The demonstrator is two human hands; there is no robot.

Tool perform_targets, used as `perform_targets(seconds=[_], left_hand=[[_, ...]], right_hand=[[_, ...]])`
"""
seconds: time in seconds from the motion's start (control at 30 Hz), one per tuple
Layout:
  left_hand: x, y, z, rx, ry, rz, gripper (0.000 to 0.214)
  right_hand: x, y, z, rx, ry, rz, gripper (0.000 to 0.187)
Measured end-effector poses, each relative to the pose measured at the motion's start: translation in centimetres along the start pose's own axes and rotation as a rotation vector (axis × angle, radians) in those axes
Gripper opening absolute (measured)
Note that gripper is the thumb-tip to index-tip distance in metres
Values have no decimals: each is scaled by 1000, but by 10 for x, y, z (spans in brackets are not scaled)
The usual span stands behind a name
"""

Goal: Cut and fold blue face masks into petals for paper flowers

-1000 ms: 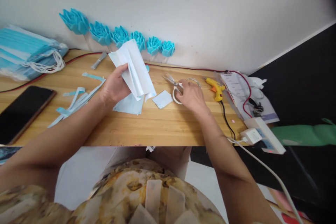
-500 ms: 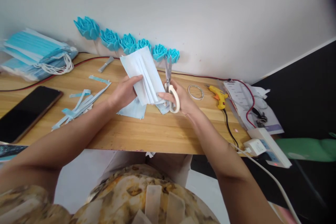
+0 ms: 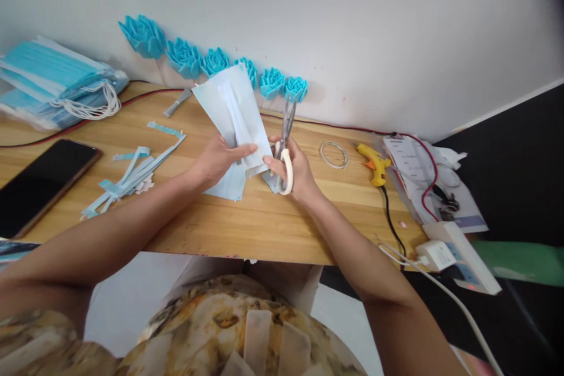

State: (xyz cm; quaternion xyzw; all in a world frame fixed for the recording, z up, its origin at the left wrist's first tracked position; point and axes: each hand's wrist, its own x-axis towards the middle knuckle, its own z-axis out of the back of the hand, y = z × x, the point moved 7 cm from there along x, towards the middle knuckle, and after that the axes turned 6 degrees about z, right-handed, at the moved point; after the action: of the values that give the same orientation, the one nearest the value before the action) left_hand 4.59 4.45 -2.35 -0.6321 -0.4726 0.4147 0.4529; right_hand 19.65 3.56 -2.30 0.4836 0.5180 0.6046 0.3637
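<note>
A pale blue pleated face mask [image 3: 235,106], its ear loops not visible, is held up over the table. My left hand [image 3: 220,160] grips its lower left part, the thumb pressed across the front. White-handled scissors [image 3: 286,155] sit in my right hand [image 3: 299,169], blades pointing up and away from me. That hand's thumb also touches the mask's lower right corner. Under the mask, a flat light blue piece [image 3: 229,183] lies on the wood, with another small blue piece [image 3: 270,182] partly hidden beside it.
Cut strips [image 3: 127,179] and a phone [image 3: 44,185] lie left, below a stack of masks [image 3: 57,82]. Several blue fabric flowers [image 3: 143,36] line the wall. Right are a wire ring [image 3: 333,154], yellow glue gun [image 3: 373,163] and power strip [image 3: 467,258].
My left thumb has slid down and right across the mask toward its lower corner. The mask's pleats are spread wider, and the scissors have tilted slightly right.
</note>
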Motion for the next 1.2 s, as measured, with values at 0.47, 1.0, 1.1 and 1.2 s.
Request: perform_targets(seconds=[0.47,1.0,1.1,1.2], left_hand=[[5,-2,10,-62,-72,-14,37],[22,-70,28,-156,-138,-274,31],[29,-42,43,-121,-256,-118,30],[29,-27,53,-110,-317,-97,26]], right_hand=[[-5,-5,12,-65,-101,-47,49],[-8,14,10,272,233,-134,52],[-9,16,10,237,222,-113,51],[-12,19,2,174,235,-144,51]])
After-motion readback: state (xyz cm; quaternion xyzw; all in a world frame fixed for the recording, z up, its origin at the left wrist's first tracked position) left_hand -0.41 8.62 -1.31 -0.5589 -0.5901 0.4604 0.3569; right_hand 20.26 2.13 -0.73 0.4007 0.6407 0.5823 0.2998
